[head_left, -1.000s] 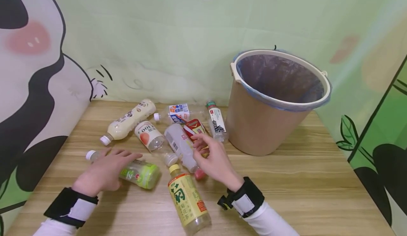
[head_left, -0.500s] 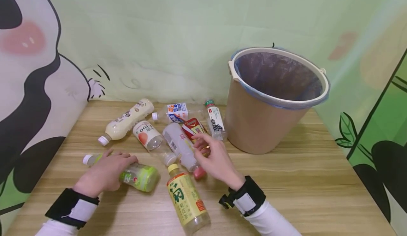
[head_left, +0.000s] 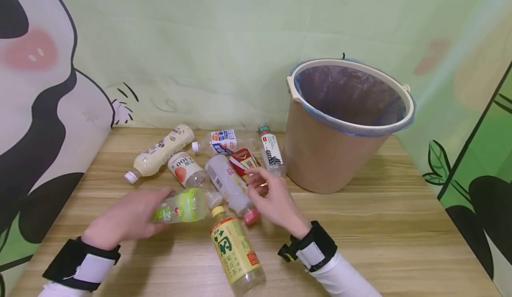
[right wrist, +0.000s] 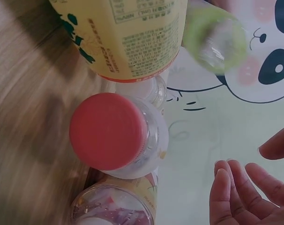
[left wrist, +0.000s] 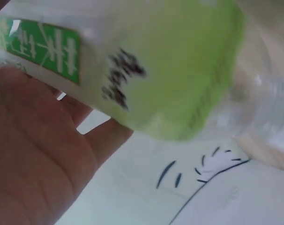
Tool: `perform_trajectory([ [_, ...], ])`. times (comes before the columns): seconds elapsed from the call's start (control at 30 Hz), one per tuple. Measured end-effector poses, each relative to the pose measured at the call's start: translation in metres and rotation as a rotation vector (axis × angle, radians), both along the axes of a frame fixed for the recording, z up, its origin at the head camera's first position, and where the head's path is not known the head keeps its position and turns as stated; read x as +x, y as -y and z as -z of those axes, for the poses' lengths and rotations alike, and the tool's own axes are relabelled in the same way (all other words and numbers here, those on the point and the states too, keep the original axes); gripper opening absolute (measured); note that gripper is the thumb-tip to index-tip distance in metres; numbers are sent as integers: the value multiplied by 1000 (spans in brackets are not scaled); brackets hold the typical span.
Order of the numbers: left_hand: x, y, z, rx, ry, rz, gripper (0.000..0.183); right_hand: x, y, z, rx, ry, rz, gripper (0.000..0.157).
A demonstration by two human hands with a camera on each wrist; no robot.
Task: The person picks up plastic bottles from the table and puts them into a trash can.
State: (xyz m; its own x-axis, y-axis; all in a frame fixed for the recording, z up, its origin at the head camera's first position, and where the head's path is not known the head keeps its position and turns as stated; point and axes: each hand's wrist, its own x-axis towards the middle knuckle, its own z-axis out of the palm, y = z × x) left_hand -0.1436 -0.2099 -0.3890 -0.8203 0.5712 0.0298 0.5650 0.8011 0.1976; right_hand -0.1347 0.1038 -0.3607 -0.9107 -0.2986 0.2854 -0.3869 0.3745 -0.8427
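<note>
My left hand (head_left: 126, 217) grips a clear plastic bottle with a green label (head_left: 182, 207) around its middle, its base toward the center of the table. In the left wrist view the bottle (left wrist: 170, 70) crosses above the palm, with fingers behind it. My right hand (head_left: 278, 201) hovers with loosely bent fingers and nothing in its grasp. Beneath and beside it lie a pale bottle with a red cap (head_left: 228, 183) and a red-and-yellow labelled container (head_left: 243, 162). A yellow-labelled tea bottle (head_left: 236, 252) lies between the hands, its yellow cap pointing away.
A tan bin (head_left: 320, 159) lined with a blue bag stands at the back right. Farther back lie a cream bottle (head_left: 164, 152), a peach-label bottle (head_left: 186, 170), a blue-and-white labelled bottle (head_left: 224, 141) and a green-capped bottle (head_left: 272, 150). A printed cloth (head_left: 192, 57) hangs behind the table.
My left hand has closed round the green-labelled bottle and raised it off the table, with its base end tipping up. The right hand has hardly moved.
</note>
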Motion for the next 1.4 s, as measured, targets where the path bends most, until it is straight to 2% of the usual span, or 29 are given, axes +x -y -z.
perform_trajectory([
  [0.2, -1, -14, -16, 128, 34, -62, 64, -1, -2, 1, -11, -12, 13, 33],
  [0.27, -2, -20, -22, 203, 43, -84, 63, -1, -2, 1, -13, -10, 15, 33],
  [0.47, -6, -36, -33, 432, 20, -88, 66, -1, -2, 0, -14, -19, 17, 32],
  [0.67, -11, -50, -40, 645, 96, -145, 64, -1, -2, 1, -23, -18, 10, 33],
  [0.8, -14, -61, -41, 756, 173, -195, 68, -2, -1, 1, -44, -28, 5, 32],
  [1.0, -17, -77, -36, 857, 225, -276, 72, -1, 1, 1, -62, -31, -1, 31],
  [1.1, -17, -83, -33, 917, 279, -296, 73, -1, 2, 0, -63, -31, -15, 32],
  [1.27, -16, -93, -28, 1049, 437, -307, 73, 1, 5, -4, -49, -65, -112, 41],
  [1.4, -17, -101, -24, 1150, 523, -278, 68, 2, 6, -3, -36, -96, -195, 49],
])
